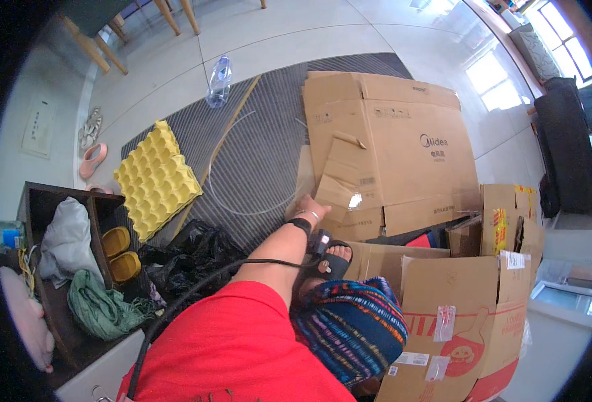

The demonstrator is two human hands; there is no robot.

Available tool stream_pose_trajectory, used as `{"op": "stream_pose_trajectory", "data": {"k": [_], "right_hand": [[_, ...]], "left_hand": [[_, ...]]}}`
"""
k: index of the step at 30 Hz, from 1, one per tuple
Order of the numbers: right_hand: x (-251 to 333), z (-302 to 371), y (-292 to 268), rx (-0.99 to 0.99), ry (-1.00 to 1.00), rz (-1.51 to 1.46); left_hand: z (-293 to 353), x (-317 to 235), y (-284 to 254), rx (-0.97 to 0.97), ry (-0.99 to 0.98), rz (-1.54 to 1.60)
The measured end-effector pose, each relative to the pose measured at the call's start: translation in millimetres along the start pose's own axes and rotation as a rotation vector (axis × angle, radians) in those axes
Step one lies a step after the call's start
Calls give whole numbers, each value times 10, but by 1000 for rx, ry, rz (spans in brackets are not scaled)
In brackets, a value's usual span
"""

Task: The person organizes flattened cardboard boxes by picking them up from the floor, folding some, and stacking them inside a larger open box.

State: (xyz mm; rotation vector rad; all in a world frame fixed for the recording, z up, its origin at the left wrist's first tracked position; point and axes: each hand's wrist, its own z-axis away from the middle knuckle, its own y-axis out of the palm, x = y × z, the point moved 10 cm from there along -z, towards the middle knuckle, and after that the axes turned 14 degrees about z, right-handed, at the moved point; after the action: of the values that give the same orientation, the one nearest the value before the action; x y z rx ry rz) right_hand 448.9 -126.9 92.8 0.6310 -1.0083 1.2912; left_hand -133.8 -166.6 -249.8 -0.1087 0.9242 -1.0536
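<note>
**Hand on flattened cardboard, arm stretched fwd**

Red-sleeved shoulder sits closest to the lens; from it one arm w/ a black wrist strap runs out to a hand [309,204]. Can't tell which hand it is, nor whether the fingers are closed; they're touching the near-left edge of the flattened cardboard sheet [386,151], which spreads away to the right and beyond. Upright printed box [460,321] stands near-right of the hand, sandalled foot [336,258] just below it, yellow egg tray [156,179] well left. Other hand not seen.
</note>
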Motion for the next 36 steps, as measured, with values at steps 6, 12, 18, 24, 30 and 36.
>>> {"op": "stream_pose_trajectory", "data": {"k": [6, 12, 18, 24, 30, 36], "right_hand": [[-95, 27, 89, -18, 30, 30], [-80, 82, 65, -35, 33, 52], [-117, 142, 44, -27, 38, 66], [-111, 169, -10, -46, 31, 64], [-177, 117, 52, -53, 43, 56], [-219, 82, 163, -48, 54, 54]], "left_hand": [[-133, -63, -94, 91, 121, -118], [-174, 89, -204, 124, 297, -65], [130, -169, -100, 145, 401, 142], [317, -923, -101, 267, 512, 539], [1107, -611, 1246, 970, 583, -32], [-77, -218, -77, 116, 235, 45]]}}
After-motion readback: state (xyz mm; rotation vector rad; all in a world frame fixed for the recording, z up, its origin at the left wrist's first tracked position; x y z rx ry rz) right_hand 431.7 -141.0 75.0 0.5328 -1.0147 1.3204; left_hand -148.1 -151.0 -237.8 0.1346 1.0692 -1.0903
